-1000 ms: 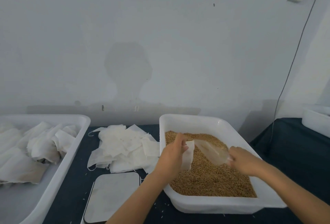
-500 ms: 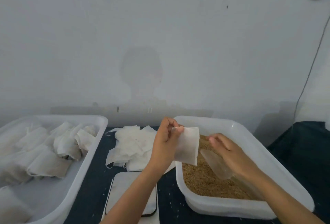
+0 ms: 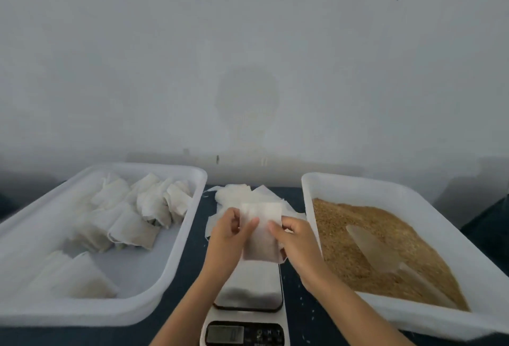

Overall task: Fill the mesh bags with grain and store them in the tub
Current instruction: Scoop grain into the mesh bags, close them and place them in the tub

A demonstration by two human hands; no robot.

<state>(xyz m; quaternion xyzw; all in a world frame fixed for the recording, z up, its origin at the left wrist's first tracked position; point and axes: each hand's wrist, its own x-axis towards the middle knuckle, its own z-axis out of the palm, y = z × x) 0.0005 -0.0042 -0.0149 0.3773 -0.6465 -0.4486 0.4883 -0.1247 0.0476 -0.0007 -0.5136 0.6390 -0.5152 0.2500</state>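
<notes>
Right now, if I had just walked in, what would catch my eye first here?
Probably the two hands, left hand and right hand, gripping a white mesh bag above a small scale in the middle. Next, the tub of golden grain on the right, then the tub of bags on the left.

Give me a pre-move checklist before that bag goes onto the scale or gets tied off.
1. Small white mesh bag held by both hands, left hand and right hand: ok.
2. Bag filled: cannot tell; it looks fairly flat.
3. Bag mouth closed: cannot tell.
4. Steel platform of the digital kitchen scale free of other things: ok.
5. Clear plastic scoop put down in the white tub of brown grain: ok.
6. Space left in the left white tub of filled bags: ok.
</notes>
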